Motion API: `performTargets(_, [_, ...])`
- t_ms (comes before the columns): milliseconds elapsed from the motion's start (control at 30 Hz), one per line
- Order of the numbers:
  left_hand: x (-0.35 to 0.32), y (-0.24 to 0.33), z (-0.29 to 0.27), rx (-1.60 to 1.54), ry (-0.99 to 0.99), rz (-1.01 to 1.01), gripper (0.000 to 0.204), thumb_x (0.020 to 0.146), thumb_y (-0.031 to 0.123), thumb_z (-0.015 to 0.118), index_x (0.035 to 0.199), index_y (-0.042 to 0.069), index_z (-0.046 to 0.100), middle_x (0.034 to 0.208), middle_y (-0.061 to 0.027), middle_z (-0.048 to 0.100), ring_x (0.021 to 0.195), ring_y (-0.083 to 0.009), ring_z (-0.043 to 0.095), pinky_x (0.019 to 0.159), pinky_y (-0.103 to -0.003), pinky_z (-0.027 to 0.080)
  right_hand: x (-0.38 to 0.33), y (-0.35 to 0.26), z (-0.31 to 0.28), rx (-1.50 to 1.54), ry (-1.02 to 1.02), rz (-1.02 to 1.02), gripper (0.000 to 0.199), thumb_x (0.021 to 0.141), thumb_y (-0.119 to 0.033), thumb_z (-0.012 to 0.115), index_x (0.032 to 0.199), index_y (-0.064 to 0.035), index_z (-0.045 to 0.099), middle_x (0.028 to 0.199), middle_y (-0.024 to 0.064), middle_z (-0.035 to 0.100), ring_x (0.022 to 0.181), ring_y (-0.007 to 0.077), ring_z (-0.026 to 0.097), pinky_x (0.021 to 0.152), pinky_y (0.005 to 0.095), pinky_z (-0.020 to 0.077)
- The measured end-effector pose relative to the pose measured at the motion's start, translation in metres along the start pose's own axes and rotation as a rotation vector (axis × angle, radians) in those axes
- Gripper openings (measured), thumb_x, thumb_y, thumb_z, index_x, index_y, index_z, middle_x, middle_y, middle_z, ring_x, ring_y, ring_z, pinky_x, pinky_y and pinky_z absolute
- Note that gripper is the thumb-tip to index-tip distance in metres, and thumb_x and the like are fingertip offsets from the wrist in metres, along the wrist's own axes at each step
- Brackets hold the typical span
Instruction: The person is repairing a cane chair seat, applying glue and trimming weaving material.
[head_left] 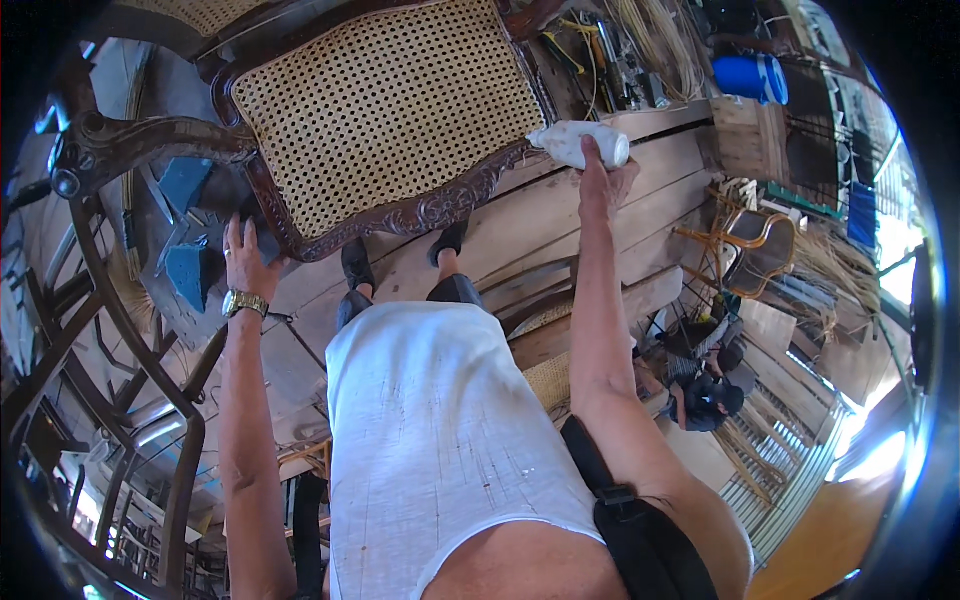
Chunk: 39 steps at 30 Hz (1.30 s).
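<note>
A carved dark wooden chair with a woven cane seat stands in front of me. My right hand is closed around a white plastic bottle, which lies nearly sideways, its narrow tip pointing left toward the front rail of the seat. At the chair's near left corner is my left hand, a gold-coloured watch on its wrist. Its fingers stretch forward and apart beside the dark frame, the thumb close to the corner. Whether it bears on the wood I cannot tell.
Blue angular pieces lie left of the chair. Stacked dark chair frames crowd the left side. Hand tools and cane strands lie at the back right, near a blue container. Another person sits low at the right.
</note>
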<state>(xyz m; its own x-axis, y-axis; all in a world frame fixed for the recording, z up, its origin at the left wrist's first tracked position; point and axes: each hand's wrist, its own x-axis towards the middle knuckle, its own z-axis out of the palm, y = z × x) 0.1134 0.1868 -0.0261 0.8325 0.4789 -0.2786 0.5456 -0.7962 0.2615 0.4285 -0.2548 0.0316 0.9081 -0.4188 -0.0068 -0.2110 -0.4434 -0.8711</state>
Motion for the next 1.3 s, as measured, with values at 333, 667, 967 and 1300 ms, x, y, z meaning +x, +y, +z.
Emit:
performTargets(333, [0.0, 0.004, 0.0, 0.005, -0.011, -0.043, 0.098, 0.063, 0.02, 0.094, 0.146, 0.003, 0.045, 0.16, -0.0183, 0.027, 0.146, -0.0384, 0.03, 0.119, -0.044, 0.033, -0.008, -0.009, 0.001, -0.105, 0.008, -0.014, 0.07, 0.076, -0.031, 0.09, 0.118, 0.0055, 0.049, 0.11, 0.019, 0.064, 0.091, 0.0248, 0.067, 0.071, 0.0335, 0.0588])
performTargets(667, [-0.001, 0.005, -0.003, 0.0, -0.014, -0.035, 0.097, 0.064, 0.019, 0.093, 0.146, 0.002, 0.045, 0.16, -0.0188, 0.028, 0.145, -0.039, 0.031, 0.119, -0.045, 0.034, -0.016, -0.011, 0.002, 0.009, -0.036, -0.034, 0.07, 0.075, -0.033, 0.09, 0.118, 0.0053, 0.049, 0.108, 0.0185, 0.064, 0.089, 0.0235, 0.068, 0.066, 0.0325, 0.0591])
performTargets(967, [-0.001, 0.007, -0.006, -0.009, -0.015, -0.041, 0.097, 0.063, 0.02, 0.094, 0.145, 0.002, 0.045, 0.16, -0.0188, 0.028, 0.145, -0.0391, 0.032, 0.118, -0.044, 0.035, -0.015, -0.01, 0.004, -0.03, -0.04, -0.029, 0.068, 0.076, -0.031, 0.09, 0.117, 0.0048, 0.049, 0.106, 0.0174, 0.065, 0.084, 0.0217, 0.068, 0.063, 0.0318, 0.0584])
performTargets(1300, [-0.001, 0.007, -0.003, -0.004, 0.007, -0.039, 0.097, 0.061, 0.018, 0.094, 0.144, 0.003, 0.047, 0.159, -0.0187, 0.029, 0.143, -0.0399, 0.033, 0.117, -0.046, 0.036, -0.02, -0.018, 0.001, -0.031, -0.077, -0.04, 0.073, 0.076, -0.029, 0.09, 0.121, 0.0073, 0.045, 0.11, 0.0199, 0.063, 0.091, 0.0239, 0.067, 0.068, 0.0316, 0.0602])
